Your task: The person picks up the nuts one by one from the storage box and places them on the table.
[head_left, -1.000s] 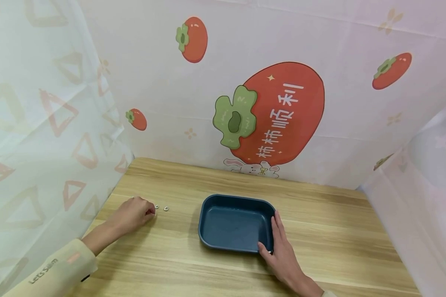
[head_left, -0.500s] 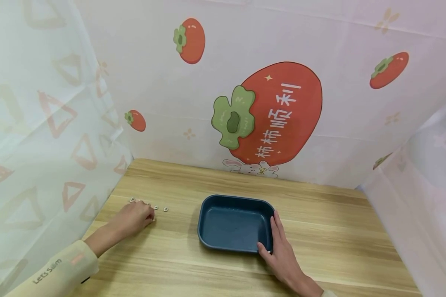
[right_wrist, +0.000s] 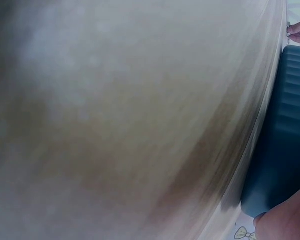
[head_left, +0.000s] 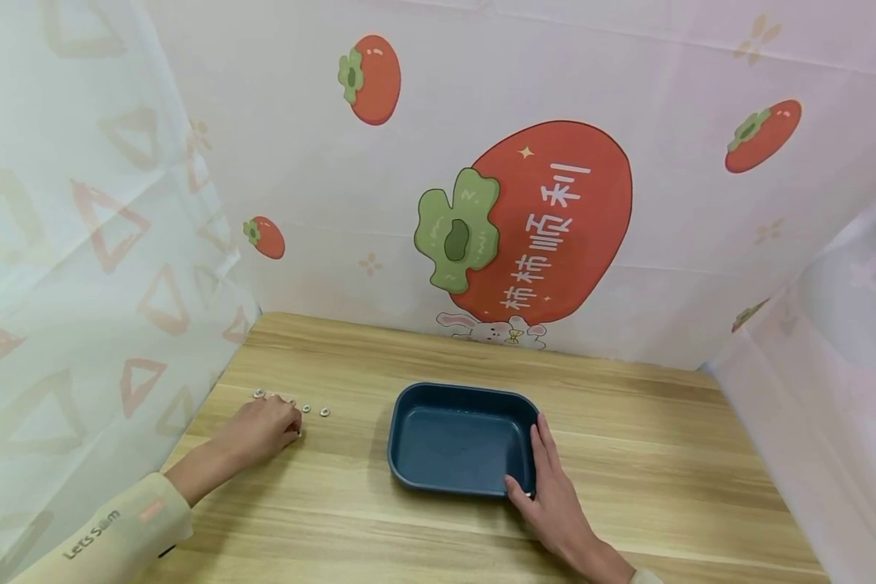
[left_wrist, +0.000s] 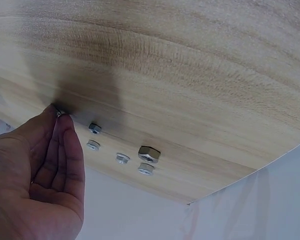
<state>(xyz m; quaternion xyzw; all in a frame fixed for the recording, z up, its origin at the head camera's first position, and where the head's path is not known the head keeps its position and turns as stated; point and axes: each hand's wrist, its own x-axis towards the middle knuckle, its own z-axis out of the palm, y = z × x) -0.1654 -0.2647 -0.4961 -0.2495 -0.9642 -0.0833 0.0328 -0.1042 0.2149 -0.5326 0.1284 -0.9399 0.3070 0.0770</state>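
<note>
In the head view my left hand [head_left: 261, 431] is low over the left part of the table, its thumb and fingertips pinching a small metal nut [left_wrist: 59, 113]. Beside it, several loose nuts lie on the wood: a larger hex nut [left_wrist: 149, 154], a small dark-edged nut [left_wrist: 94, 128] and flanged nuts such as this one [left_wrist: 122, 158]. A dark blue rectangular tray [head_left: 456, 450] stands right of them with a bare inside. My right hand [head_left: 558, 507] holds its near right corner, thumb over the near rim and fingers along the outer right wall.
A wood-grain table [head_left: 664, 478] bears everything. Behind it hangs a white cloth [head_left: 321, 162] printed with persimmons, and similar cloth encloses the left and right sides. The table's far edge meets the back cloth.
My left hand has shifted slightly toward the near side with the pinched nut, and more of the loose nuts behind it have come into sight. The right hand and tray stay put.
</note>
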